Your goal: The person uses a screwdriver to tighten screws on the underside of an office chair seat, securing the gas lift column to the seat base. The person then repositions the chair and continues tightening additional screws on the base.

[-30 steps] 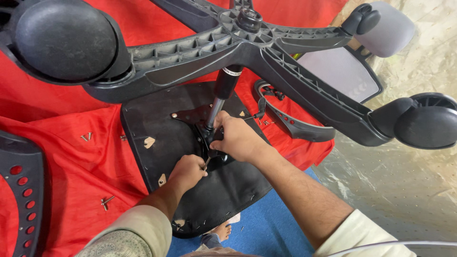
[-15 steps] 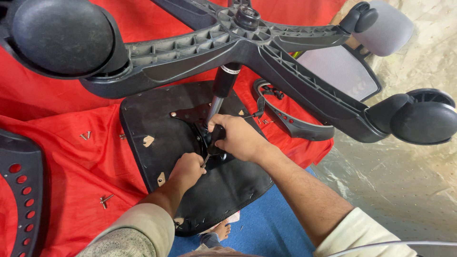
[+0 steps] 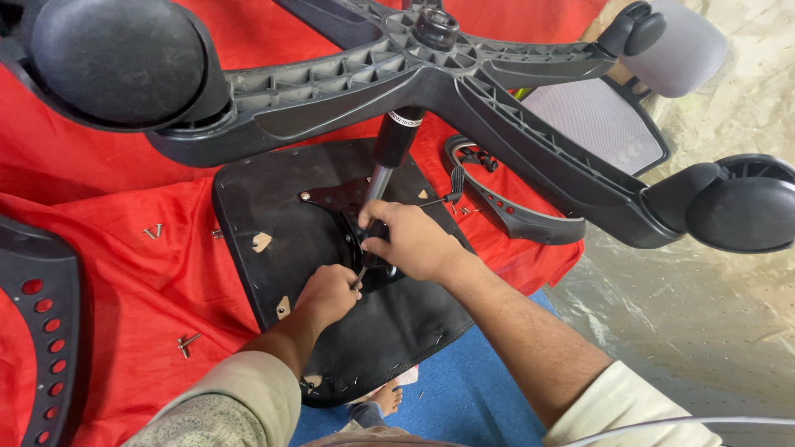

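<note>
A black chair seat (image 3: 273,207) lies upside down on a red cloth (image 3: 124,281). A gas cylinder (image 3: 389,145) rises from the seat's metal mechanism plate (image 3: 335,197) up to a black star base (image 3: 348,79) with casters. My left hand (image 3: 327,294) pinches a thin metal tool (image 3: 358,277) at the plate's near edge. My right hand (image 3: 410,240) grips the mechanism at the foot of the cylinder and hides most of it.
Large casters hang at upper left (image 3: 116,58) and at right (image 3: 741,203). A black armrest (image 3: 505,211) lies right of the seat. A grey mesh backrest (image 3: 596,124) is behind it. Loose screws (image 3: 186,341) dot the cloth, and a perforated black panel (image 3: 37,331) sits at far left.
Both hands stay at the mechanism with only slight finger shifts. The star base and casters have hardly moved.
</note>
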